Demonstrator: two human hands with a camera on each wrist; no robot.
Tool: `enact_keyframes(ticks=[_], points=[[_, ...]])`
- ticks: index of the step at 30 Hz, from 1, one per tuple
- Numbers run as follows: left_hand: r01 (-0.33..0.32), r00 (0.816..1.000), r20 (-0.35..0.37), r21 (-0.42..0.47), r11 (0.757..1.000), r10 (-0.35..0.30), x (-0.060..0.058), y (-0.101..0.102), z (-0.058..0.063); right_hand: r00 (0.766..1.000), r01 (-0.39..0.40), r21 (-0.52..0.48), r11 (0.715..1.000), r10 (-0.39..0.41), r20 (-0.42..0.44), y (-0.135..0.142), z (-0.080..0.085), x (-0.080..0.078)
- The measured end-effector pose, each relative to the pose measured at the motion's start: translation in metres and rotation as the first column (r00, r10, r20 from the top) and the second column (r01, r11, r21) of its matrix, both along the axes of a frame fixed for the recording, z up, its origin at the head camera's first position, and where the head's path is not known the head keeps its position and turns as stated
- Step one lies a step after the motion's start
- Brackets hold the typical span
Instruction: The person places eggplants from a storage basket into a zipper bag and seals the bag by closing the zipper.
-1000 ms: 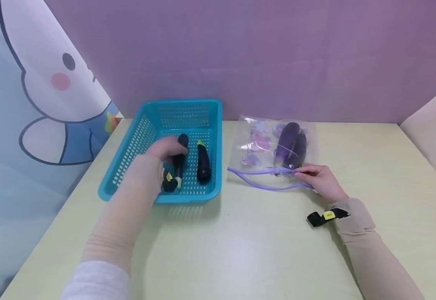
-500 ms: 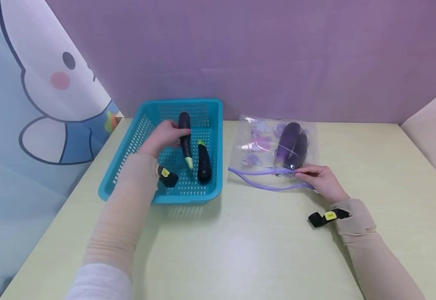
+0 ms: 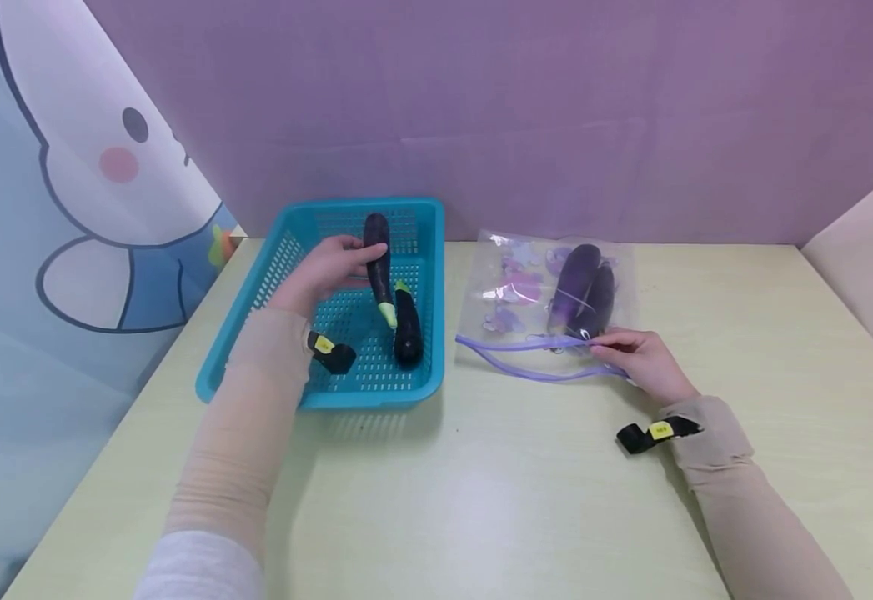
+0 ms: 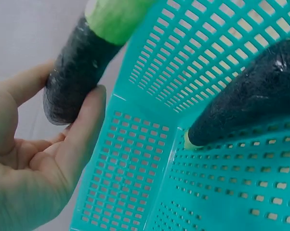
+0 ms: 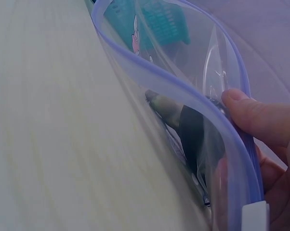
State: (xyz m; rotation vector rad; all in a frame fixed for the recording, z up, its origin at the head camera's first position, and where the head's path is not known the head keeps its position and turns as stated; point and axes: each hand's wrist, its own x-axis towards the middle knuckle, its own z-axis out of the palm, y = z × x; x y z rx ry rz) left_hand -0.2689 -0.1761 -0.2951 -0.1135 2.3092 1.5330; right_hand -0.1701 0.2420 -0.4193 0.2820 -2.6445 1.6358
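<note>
The left hand (image 3: 323, 271) has thumb and fingers clamped about the held eggplant (image 3: 379, 271), nearer its dark end, over the basket (image 3: 387, 400); the green end points to five o'clock. The fingers of the right hand (image 3: 646, 362) pinch the bag (image 3: 514, 287) by the three o'clock end of its zip (image 3: 534, 342). Below the held eggplant, the loose eggplant (image 3: 408, 329) lies on the basket's floor toward three o'clock, green end at twelve. Whether these two touch I cannot tell. The bag lies at three o'clock of the basket, mouth toward six, its zip lips spread apart, with a white slider (image 5: 256, 215) near the right hand. Inside, toward the bag's three o'clock side, a front eggplant (image 3: 575, 279) and a rear eggplant (image 3: 597, 302) lie side by side, slanting from one to seven o'clock. A narrow strip of bench (image 3: 474, 500) separates basket and bag. The basket's far rim stands near the bench's twelve o'clock edge, against the purple cloth (image 3: 481, 108). Room for moving stretches from the basket's near rim toward six o'clock, and from the right hand toward three.
</note>
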Motion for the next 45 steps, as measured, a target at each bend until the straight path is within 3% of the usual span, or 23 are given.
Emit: enact_keyframes(ticks=[6, 17, 28, 36, 45], points=[[-0.008, 1.0, 0.029, 0.115, 0.993, 0.005, 0.0, 0.0, 0.005, 1.0, -0.004, 0.0, 1.0, 0.004, -0.011, 0.0, 0.0, 0.0], [0.057, 0.996, 0.051, 0.23, 0.972, -0.071, 0.002, 0.003, 0.008, 1.0, -0.004, 0.01, 1.0, 0.004, -0.007, 0.001, 0.002, 0.002], [0.093, 0.993, 0.054, 0.238, 0.967, -0.109, 0.006, 0.005, 0.01, 1.0, -0.007, 0.01, 1.0, 0.007, -0.008, 0.0, 0.001, 0.002], [0.112, 0.991, 0.043, 0.243, 0.964, -0.126, 0.014, 0.017, 0.018, 1.0, 0.001, 0.016, 1.0, -0.002, 0.01, 0.002, 0.002, 0.002], [0.136, 0.989, 0.031, 0.217, 0.967, -0.147, 0.017, 0.03, 0.018, 1.0, 0.005, -0.01, 1.0, -0.005, 0.017, 0.001, 0.001, 0.0]])
